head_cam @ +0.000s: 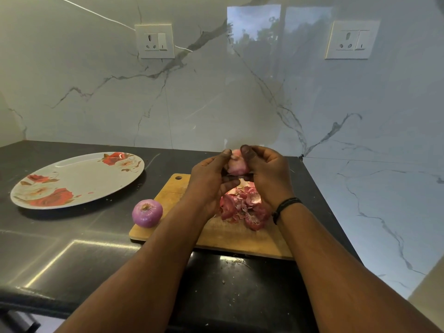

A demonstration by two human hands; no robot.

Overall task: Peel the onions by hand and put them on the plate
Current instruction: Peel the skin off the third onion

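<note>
onion (236, 164) held above the cutting board (216, 234), left hand (209, 181) and right hand (266, 174) curled round it, thumbs picking skin; slick flesh could slip, dropping onto the peels (245, 207).

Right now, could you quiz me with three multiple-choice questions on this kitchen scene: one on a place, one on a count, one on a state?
1. Where does the loose purple onion lie?
A on the plate
B at the cutting board's left corner
C in a bowl

2. How many onions are on the flowered plate?
A none
B two
C four

3. The onion in both hands is:
A sliced
B held above the board
C resting on the counter

Answers:
B, it sits by the board's edge.
A, the plate holds none.
B, left hand and right hand grip it above the peels.
</note>
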